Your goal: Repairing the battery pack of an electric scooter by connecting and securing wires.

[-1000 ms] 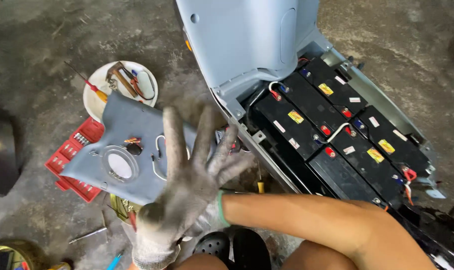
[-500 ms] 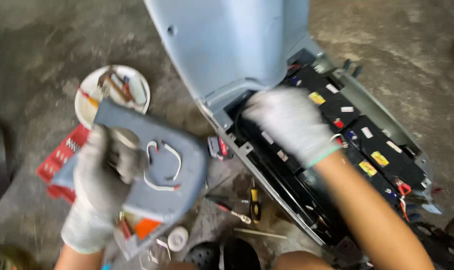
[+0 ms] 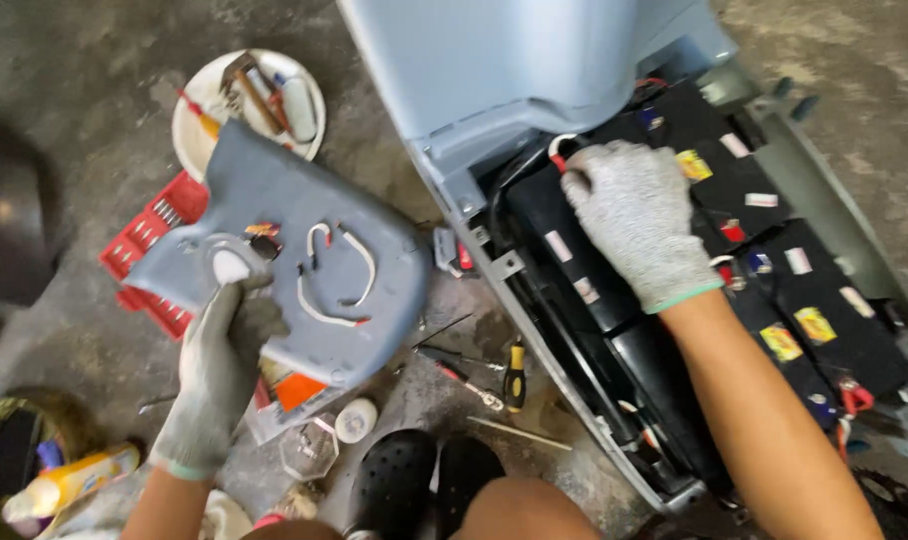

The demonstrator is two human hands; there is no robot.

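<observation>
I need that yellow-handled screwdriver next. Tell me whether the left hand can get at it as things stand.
Probably not yet. The left hand is gripping the grey panel, so it is occupied. The screwdriver itself lies uncovered on the floor beside the scooter.

Looks like a rough repair workshop for electric scooters. Stained, oil-marked concrete floor [image 3: 94, 90] used as the workbench. Opened scooter body [image 3: 534, 70] with a bay of black batteries [image 3: 774, 250] and exposed wiring. Screwdrivers [image 3: 514, 372] scattered on the ground, a red parts tray [image 3: 139, 240] and a white dish of small parts [image 3: 254, 100] near the floor's upper left.
</observation>
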